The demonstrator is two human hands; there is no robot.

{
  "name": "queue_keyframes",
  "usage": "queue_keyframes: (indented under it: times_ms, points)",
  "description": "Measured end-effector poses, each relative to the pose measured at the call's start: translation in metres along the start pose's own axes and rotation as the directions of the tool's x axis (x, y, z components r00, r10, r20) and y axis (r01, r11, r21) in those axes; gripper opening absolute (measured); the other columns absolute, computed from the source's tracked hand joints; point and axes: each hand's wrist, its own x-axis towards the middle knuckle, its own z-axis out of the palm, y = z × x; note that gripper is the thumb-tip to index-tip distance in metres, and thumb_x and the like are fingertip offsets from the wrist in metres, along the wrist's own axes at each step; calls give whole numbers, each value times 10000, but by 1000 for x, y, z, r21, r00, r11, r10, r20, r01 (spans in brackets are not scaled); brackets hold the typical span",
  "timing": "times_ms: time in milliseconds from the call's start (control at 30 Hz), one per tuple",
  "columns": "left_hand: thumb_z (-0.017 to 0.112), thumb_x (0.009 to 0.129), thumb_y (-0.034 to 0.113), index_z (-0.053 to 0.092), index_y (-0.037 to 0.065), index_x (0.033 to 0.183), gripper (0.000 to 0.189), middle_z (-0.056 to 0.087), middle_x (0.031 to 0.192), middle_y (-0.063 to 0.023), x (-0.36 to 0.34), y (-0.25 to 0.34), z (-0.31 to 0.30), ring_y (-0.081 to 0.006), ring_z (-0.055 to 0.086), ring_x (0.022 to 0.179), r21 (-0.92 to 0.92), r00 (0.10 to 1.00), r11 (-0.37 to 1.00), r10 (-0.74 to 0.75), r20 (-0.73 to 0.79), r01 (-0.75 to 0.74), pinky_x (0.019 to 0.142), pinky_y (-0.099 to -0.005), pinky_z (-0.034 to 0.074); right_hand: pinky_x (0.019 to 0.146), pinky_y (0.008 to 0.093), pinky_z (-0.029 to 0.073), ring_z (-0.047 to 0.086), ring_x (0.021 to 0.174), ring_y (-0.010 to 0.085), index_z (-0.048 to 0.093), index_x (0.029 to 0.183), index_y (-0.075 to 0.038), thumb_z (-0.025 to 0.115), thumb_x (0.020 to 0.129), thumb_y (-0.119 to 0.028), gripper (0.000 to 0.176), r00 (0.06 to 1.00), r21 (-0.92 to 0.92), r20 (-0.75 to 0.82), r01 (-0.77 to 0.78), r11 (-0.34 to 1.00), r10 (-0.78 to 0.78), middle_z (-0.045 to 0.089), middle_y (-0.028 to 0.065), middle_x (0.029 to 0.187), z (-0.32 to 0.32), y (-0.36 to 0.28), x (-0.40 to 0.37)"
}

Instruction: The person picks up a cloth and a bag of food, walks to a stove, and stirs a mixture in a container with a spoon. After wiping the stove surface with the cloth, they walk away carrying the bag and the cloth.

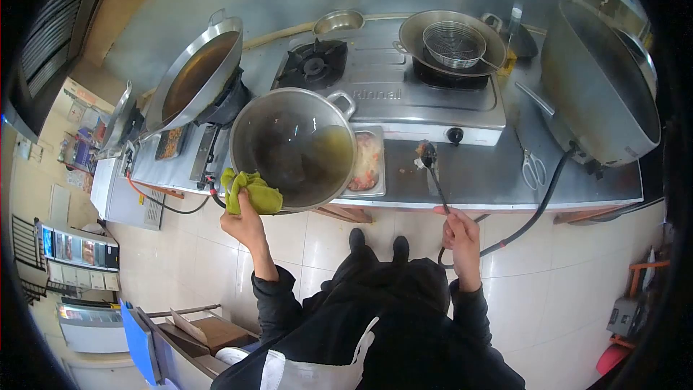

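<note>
With a green cloth [254,193] between, my left hand [247,222] grips the near left side of a large metal wok [278,146]. The wok is tilted and has yellowish liquid on its right inner side. My right hand [462,237] is closed around the handle of a dark spoon [435,173], whose bowl is over the counter by a small scrap of food. Between wok and spoon, a metal tray [381,182] holds a pale and reddish food mixture [366,162].
Behind is a two-burner stove [390,105] with a bare left burner [315,65] and a pan [408,29] holding a wire strainer [455,43]. Scissors [534,171] and a large pot [595,87] stand right; another wok [198,76] is left. A black hose crosses the counter's front edge.
</note>
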Motion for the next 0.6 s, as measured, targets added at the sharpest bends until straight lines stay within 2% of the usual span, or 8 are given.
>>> queue_keyframes:
  times_ms: [167, 300, 400, 500, 600]
  points:
    - [643, 813, 100, 645, -132, 933, 261, 670, 821, -121, 5, -13, -4, -156, 635, 710, -118, 992, 985, -125, 9, 126, 656, -271, 518, 433, 178, 209, 275, 490, 7, 589, 1119, -10, 437, 966, -161, 263, 999, -31, -9, 34, 999, -34, 352, -68, 613, -14, 0, -4]
    - [644, 794, 80, 629, -142, 936, 264, 655, 845, -142, 11, -50, -12, -196, 645, 722, -257, 968, 933, -250, 37, 251, 632, -306, 548, 428, 169, 223, 279, 482, 11, 577, 1140, -33, 441, 974, -189, 265, 998, -37, -57, 27, 999, -29, 356, -64, 617, -15, 3, -12]
    - [649, 778, 82, 624, -138, 930, 268, 647, 851, -153, 10, -58, -16, -222, 652, 731, -324, 933, 878, -355, 58, 354, 612, -339, 567, 449, 168, 236, 307, 509, 19, 586, 1125, -36, 435, 980, -216, 277, 999, -109, -42, -27, 994, 23, 389, -55, 665, -18, 2, -22]
    - [616, 791, 90, 614, -170, 940, 299, 660, 833, -169, 4, -56, -21, -215, 660, 707, -371, 915, 841, -396, 78, 395, 648, -312, 553, 442, 169, 234, 304, 512, 18, 588, 1124, -37, 423, 983, -217, 281, 999, -206, -52, -1, 979, -10, 389, -56, 666, -16, 14, -28]
    - [625, 786, 98, 609, -166, 942, 307, 654, 843, -181, 2, -62, -33, -243, 665, 712, -433, 899, 797, -431, 83, 422, 637, -343, 572, 490, 199, 328, 378, 536, 36, 611, 1096, -46, 436, 973, -177, 251, 994, -398, -49, 67, 915, -94, 422, -46, 638, -6, 26, -31]
